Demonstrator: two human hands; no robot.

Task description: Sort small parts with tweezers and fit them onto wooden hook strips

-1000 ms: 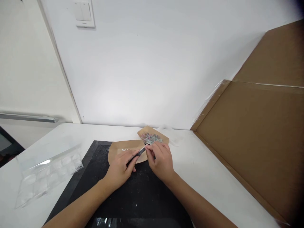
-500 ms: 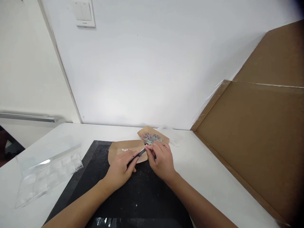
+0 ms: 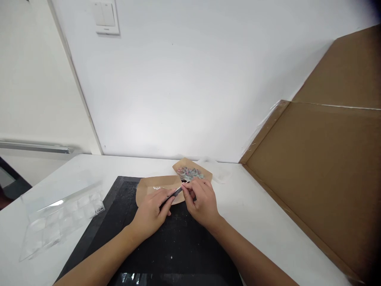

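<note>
My left hand (image 3: 151,208) is closed round a slim dark tool (image 3: 177,191) with a pale edge; I cannot tell its exact kind. At the tool's far end, the fingers of my right hand (image 3: 202,198) are pinched together, and what they hold is too small or hidden to name. Both hands are above a brown paper tray (image 3: 145,186) with small white pieces (image 3: 156,188) in it. Just behind my right hand, a second paper tray (image 3: 186,162) holds a heap of small colourful bits (image 3: 190,173) in pink, green and grey.
A black mat (image 3: 178,246) lies under my arms on the white table (image 3: 262,222). To the left is a clear plastic compartment box (image 3: 62,218) with its lid up. Clear film (image 3: 218,171) lies by the wall. Cardboard panels (image 3: 321,159) stand along the right side.
Almost nothing differs. The fingers of my right hand have shifted slightly at the tool's end, while my left hand keeps its place.
</note>
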